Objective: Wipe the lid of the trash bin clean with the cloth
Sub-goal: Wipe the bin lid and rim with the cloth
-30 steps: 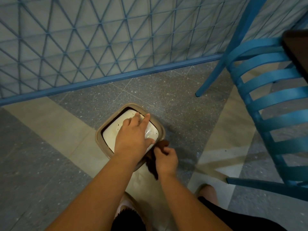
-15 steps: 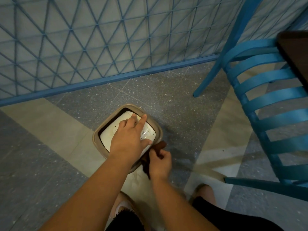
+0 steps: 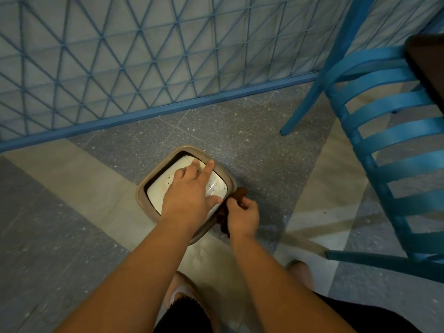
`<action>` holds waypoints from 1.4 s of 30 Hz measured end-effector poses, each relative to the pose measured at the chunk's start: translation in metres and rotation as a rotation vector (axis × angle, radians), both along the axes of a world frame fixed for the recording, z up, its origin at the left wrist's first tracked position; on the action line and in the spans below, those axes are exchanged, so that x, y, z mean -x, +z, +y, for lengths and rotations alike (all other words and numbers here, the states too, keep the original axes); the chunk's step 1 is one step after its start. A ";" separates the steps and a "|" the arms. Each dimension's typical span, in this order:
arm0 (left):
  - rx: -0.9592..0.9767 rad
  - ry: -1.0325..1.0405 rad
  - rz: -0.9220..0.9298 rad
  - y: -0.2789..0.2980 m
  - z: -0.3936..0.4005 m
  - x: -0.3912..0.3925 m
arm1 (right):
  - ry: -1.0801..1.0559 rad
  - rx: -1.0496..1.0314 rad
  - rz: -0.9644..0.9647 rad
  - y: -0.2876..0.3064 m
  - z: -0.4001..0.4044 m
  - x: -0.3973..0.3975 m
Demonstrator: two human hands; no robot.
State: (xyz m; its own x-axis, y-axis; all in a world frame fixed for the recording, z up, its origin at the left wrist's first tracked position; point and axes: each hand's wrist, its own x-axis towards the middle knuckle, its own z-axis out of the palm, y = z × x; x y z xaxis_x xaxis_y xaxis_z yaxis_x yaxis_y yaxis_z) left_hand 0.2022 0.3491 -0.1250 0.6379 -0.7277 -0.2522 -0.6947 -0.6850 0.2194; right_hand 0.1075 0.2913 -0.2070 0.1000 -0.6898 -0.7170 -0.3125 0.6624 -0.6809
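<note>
This looks like the seating area of a café or eatery. A blue slatted chair [image 3: 389, 145] stands beside the dark edge of a table [image 3: 427, 66], on a floor [image 3: 72, 212] of speckled grey and beige tiles. A blue lattice partition [image 3: 144, 56] fences the space, and a small swing-lid trash bin [image 3: 153, 179] stands on the floor.

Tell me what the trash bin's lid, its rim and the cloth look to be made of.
Lid: probably glossy white plastic; it shows a sheen and brown specks. Rim: likely matte tan plastic, smooth with moulded rounded corners. Cloth: soft dark brown fabric, bunched and hanging limp from the right hand; the weave is too small to tell.
</note>
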 end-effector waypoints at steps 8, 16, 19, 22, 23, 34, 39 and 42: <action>-0.004 -0.008 -0.014 0.000 -0.001 0.001 | 0.328 -0.089 -0.004 -0.007 0.047 0.027; 0.010 -0.005 -0.019 0.000 -0.001 0.001 | 0.090 -0.084 -0.126 -0.007 0.015 0.038; 0.024 0.004 -0.006 -0.001 -0.002 0.001 | 0.060 -0.056 -0.164 -0.007 0.023 0.026; 0.032 0.007 -0.014 -0.003 0.000 0.001 | 0.051 -0.042 -0.158 -0.007 0.018 0.019; 0.032 0.003 -0.023 -0.004 0.001 0.001 | 0.059 -0.042 -0.148 -0.006 0.011 0.018; 0.038 0.030 -0.037 -0.004 -0.006 0.008 | 0.038 -0.070 -0.091 0.004 0.017 0.011; 0.043 0.063 -0.007 -0.003 -0.009 0.011 | 0.132 -0.188 -0.114 0.002 0.034 0.022; 0.025 0.108 0.041 0.000 -0.006 0.002 | 0.178 -0.144 -0.080 0.004 0.013 0.015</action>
